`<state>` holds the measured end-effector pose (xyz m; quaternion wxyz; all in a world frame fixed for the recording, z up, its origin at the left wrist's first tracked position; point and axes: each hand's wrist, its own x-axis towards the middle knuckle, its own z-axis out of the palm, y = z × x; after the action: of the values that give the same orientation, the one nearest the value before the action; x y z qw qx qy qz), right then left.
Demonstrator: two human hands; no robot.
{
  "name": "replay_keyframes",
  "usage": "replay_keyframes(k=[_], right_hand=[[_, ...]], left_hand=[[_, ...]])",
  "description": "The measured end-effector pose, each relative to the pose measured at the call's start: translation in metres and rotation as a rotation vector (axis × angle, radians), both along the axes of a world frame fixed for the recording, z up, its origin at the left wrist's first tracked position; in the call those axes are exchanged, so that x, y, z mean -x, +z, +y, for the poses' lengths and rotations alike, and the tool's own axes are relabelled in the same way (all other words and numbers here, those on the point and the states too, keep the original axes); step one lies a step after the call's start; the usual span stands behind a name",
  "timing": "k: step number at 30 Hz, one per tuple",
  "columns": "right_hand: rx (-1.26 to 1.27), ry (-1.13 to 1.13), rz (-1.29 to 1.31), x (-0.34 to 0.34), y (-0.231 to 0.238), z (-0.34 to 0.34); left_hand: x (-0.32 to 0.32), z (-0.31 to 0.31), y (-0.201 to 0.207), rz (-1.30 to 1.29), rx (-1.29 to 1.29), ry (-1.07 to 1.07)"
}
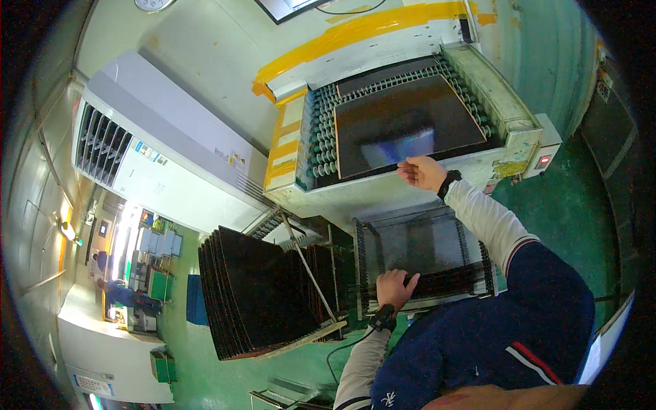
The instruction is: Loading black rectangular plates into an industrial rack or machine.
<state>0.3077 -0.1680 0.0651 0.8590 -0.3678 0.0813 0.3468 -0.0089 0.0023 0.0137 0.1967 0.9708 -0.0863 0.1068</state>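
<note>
A glossy dark panel (403, 123) with a thin light edge lies on the rollers of a conveyor machine (321, 195). At the panel's front edge is my right hand (422, 173), its fingers stretched out; whether they touch the panel I cannot tell. Lower down, my left hand (395, 288) rests with thumb apart at the dark slats or panel edges (454, 281) of a wire rack (488, 273). A pale grey sheet-like surface (417, 239) shows inside that rack. Both wrists wear black bands.
Left of the rack, several dark panels (256, 287) stand upright on a slanted stand (307, 338). A white air conditioner (171, 150) stands at the far left of the machine. A red switch (544, 160) sits on the machine's right. Another person (126, 295) is in the distance.
</note>
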Motion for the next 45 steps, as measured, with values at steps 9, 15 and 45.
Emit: replay_keyframes(k=[9,15,45], right_hand=[[0.234,0.274,-0.302,0.017,-0.010,-0.006],[0.601,0.636,-0.606,0.107,-0.008,-0.004],[1.083,0.677,-1.180,0.238,-0.072,-0.051]], left_hand=[[0.000,-0.001,-0.003,-0.011,-0.007,-0.003],[0.003,0.001,-0.010,-0.040,0.029,-0.002],[0.011,0.000,-0.003,-0.073,-0.008,0.008]])
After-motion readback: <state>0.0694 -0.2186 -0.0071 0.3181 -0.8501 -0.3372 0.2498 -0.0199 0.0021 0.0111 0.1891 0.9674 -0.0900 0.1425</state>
